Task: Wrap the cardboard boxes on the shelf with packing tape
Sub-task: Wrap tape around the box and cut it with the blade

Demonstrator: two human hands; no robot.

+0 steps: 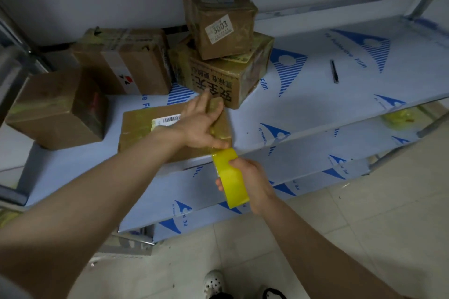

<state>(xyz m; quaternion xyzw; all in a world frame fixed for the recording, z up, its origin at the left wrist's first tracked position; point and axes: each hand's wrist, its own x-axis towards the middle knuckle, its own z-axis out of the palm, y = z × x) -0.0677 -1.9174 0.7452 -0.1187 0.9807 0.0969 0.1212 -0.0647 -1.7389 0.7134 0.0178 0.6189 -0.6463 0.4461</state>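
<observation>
Pressing box (145,128), left fingers (201,104) just beside tape roll (232,177).

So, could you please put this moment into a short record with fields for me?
left hand: presses flat on the barcode-labelled box at the shelf front
right hand: grips the yellow tape roll, below the shelf edge
tape: runs from roll to that box's front corner
other boxes: four, the 3003 box stacked on the printed box
loose item: pen, on shelf at right
</observation>
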